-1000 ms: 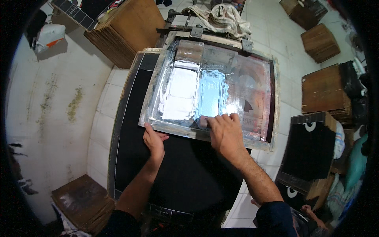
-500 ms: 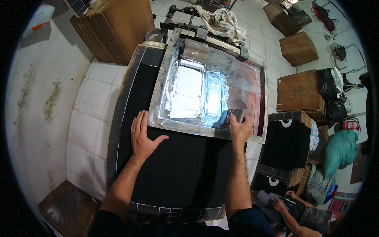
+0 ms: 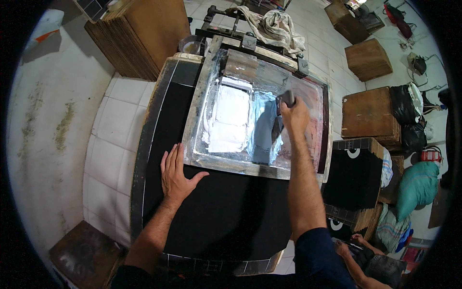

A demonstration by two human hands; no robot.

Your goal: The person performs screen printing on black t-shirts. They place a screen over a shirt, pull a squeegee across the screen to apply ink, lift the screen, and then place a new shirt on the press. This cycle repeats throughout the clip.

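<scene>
A printing screen in a worn frame (image 3: 190,137) lies over a platen covered with black fabric (image 3: 221,212). Inside it are a patch of white ink (image 3: 231,108) on the left, a patch of pale blue ink (image 3: 262,135) partly in shadow beside it, and a pinkish area at the right. My right hand (image 3: 296,115) grips a squeegee (image 3: 288,100) over the screen, just right of the blue ink. My left hand (image 3: 178,176) rests open on the black fabric, fingers spread, beside the frame's lower left corner.
A clamp bar (image 3: 249,42) with a bunched cloth (image 3: 274,31) holds the screen's far side. Board stacks (image 3: 134,38) stand behind and at right (image 3: 365,108). Right are sacks (image 3: 416,190), boards with black printed pieces (image 3: 351,178) and another person's arms (image 3: 356,269). A wall (image 3: 48,120) runs along the left.
My right hand has moved with the squeegee from the screen's near edge up to its middle. My left hand has left the frame's corner and lies spread on the fabric.
</scene>
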